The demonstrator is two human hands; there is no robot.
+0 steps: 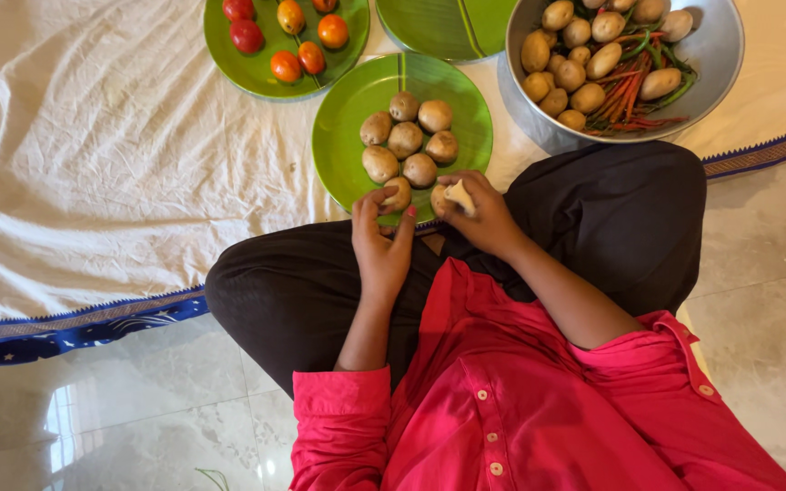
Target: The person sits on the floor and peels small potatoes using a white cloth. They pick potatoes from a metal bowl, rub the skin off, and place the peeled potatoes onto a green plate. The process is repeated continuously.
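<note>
Nearest to you: red shirt (539, 400) with a row of buttons, sleeves pushed up, and dark trousers (611, 218) over crossed legs on a pale marble floor (138, 427).

Your left hand (382, 244) reaches to the near rim of the middle green plate (343, 150). Thumb and fingers are closed around a small potato (398, 193) sitting at that rim; the potato touches the plate, so you grip it where it lies.

Your right hand (479, 214) is just beside the left, at the same plate edge. Its fingers are curled shut on a pale lumpy piece (458, 195), perhaps a peeled potato or root; you cannot tell which. A second brownish potato (439, 198) sits against the fingertips, partly hidden.

On the middle plate, beyond your hands: a cluster of six small brown potatoes (408, 138), touching one another, near the plate's centre.

The plates stand on a crumpled white cloth (93, 164) with a blue patterned border (84, 327) along its near edge.

Farther, left: another green plate (229, 68) carrying red and orange tomatoes (286, 65), well apart from your hands.

Farther, centre: a third green plate (438, 27), partly cut off by the frame, overlapping the middle plate's far rim.

Farther, right: a metal bowl (716, 55) with many potatoes (575, 73) heaped on its left side and thin red and green chillies or beans (634, 91) on the right; too small to tell which.
</note>
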